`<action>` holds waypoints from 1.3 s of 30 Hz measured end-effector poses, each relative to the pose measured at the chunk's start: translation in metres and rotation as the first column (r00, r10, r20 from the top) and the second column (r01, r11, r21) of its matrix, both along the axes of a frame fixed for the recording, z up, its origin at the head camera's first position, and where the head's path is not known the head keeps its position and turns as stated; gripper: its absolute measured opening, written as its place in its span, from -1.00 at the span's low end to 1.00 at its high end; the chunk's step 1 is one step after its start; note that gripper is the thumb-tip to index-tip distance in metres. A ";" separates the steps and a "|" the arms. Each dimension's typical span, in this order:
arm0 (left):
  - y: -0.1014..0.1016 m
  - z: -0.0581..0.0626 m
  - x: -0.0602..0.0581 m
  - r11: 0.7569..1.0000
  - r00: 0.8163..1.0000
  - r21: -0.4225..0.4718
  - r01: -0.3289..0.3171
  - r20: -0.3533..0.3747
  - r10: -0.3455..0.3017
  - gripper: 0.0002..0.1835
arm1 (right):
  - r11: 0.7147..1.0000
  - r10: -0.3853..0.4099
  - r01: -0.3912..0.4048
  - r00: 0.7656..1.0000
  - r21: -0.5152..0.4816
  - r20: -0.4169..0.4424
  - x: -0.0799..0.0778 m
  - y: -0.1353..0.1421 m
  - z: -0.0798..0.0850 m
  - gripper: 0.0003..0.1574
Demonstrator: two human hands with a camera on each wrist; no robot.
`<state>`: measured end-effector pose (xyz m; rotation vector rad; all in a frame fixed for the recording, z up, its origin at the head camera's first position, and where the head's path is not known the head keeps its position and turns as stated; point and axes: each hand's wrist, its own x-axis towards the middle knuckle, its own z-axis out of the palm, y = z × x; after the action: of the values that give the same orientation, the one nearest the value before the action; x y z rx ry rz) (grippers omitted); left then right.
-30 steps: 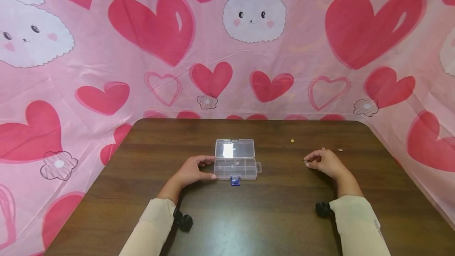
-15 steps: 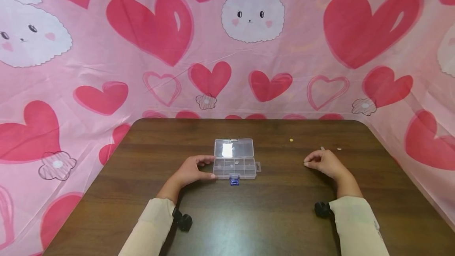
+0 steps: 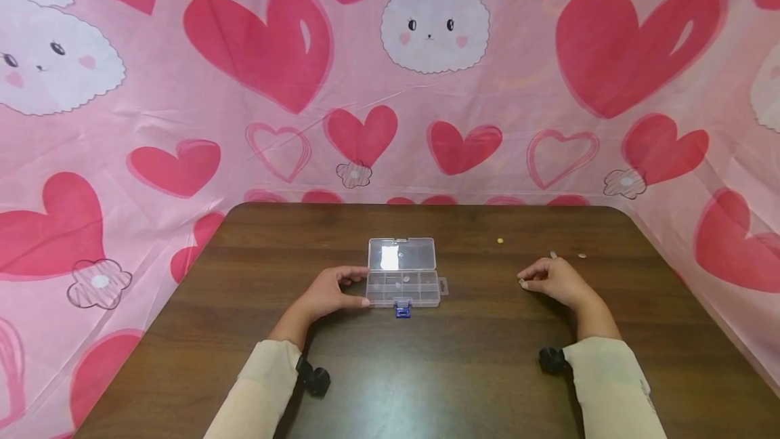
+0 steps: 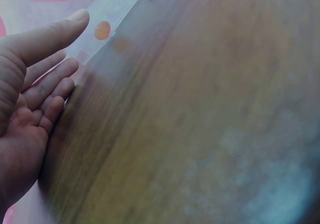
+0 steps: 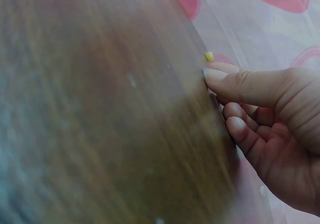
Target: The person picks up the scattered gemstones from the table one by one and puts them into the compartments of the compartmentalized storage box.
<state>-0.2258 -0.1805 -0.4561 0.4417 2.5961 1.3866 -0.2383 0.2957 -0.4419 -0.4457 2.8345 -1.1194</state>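
A clear plastic compartment box (image 3: 403, 295) lies on the wooden table with its lid raised at the back and a blue latch (image 3: 403, 310) at its front. My left hand (image 3: 326, 293) holds the box's left end, thumb at the front corner and fingers towards the back. Through the box wall, an orange disc (image 4: 102, 30) shows in the left wrist view. A few small pale pieces (image 3: 406, 279) sit in the compartments. Away to the right, my right hand (image 3: 556, 282) pinches a tiny greenish piece (image 5: 204, 73) between thumb and forefinger, low over the table; its kind is mostly hidden.
A small yellow piece (image 3: 500, 241) lies on the table beyond the right hand. Two pale ones, a whitish piece (image 3: 552, 254) and a flat disc (image 3: 582, 256), lie behind that hand. A pink heart-printed cloth (image 3: 475, 93) hangs around the table's far edge.
My right fingertips have shifted very slightly left and down, and the tiny piece shows at their tips. The left hand and the box keep their place.
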 end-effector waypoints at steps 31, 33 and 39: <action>0.000 -0.001 0.000 1.000 1.000 -0.005 0.011 -0.013 -0.011 -0.31 | 0.982 -0.030 0.029 1.000 -0.188 -0.007 0.006 -0.032 0.017 -0.67; 0.000 0.000 0.000 1.000 1.000 -0.008 0.008 -0.011 -0.009 -0.31 | 0.978 -0.039 0.035 0.999 -0.207 -0.017 0.006 -0.035 0.018 -0.67; 0.001 0.001 0.000 1.000 1.000 -0.012 0.002 -0.007 -0.002 -0.31 | 0.958 -0.039 0.026 0.998 -0.285 -0.040 0.006 -0.047 0.021 -0.66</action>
<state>-0.2260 -0.1797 -0.4552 0.4480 2.6069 1.3711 -0.2322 0.2492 -0.4212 -0.4467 2.7340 -1.5530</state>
